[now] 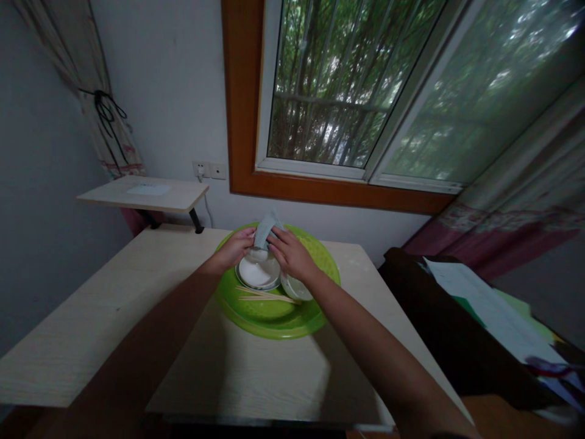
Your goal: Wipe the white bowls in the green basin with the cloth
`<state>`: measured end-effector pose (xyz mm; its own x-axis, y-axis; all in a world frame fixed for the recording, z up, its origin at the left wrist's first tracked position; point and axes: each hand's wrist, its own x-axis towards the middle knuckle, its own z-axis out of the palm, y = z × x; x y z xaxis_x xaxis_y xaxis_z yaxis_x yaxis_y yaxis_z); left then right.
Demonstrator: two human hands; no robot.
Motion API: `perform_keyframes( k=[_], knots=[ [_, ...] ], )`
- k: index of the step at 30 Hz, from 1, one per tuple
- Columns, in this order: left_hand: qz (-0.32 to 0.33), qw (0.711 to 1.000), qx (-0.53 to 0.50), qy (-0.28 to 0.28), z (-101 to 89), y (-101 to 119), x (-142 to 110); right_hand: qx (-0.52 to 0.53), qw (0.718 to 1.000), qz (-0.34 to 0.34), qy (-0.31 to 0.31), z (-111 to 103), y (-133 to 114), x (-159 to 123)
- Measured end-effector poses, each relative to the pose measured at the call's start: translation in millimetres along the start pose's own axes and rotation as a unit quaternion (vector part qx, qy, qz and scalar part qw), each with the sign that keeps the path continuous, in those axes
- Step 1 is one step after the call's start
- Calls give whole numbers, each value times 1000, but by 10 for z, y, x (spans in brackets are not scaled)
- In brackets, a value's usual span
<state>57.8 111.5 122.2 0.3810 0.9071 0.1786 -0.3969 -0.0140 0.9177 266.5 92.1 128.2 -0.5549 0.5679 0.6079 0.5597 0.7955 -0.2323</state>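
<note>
Both hands meet above the back of a round green tray [274, 331]. My left hand [235, 247] grips the side of a small pale cup or bowl [259, 253], mostly covered by fingers and cloth. With its fingers curled, my right hand [290, 250] presses a light grey-green cloth [267, 230] against it. Just below sits a white bowl [259, 272] in the tray, seemingly stacked on another dish. A second bowl [297, 288] lies to its right, partly hidden by my right wrist. Several wooden chopsticks [265, 295] rest across the tray in front of the bowls.
The tray stands on a pale wooden table [192, 360]. A small raised shelf [146, 194] with a paper on it is at the back left. Behind are a wall and a window [338, 85]. On the right, papers [484, 305] lie on a dark surface.
</note>
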Motion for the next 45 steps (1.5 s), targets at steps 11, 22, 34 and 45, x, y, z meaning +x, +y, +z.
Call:
perform_keyframes(
  k=[11,22,34,45],
  knots=[
    [-29,999,0,18,-71,-43,4,61,986,134,76,77,242,-20],
    [-21,1000,-3,-21,-71,-60,6,-9,1000,-15,23,-10,7,-9],
    [-32,999,-21,9,-79,-35,-4,22,981,174,83,70,249,-41],
    [-24,998,-45,-26,-75,-61,4,-2,998,-46,33,-6,27,-47]
  ],
)
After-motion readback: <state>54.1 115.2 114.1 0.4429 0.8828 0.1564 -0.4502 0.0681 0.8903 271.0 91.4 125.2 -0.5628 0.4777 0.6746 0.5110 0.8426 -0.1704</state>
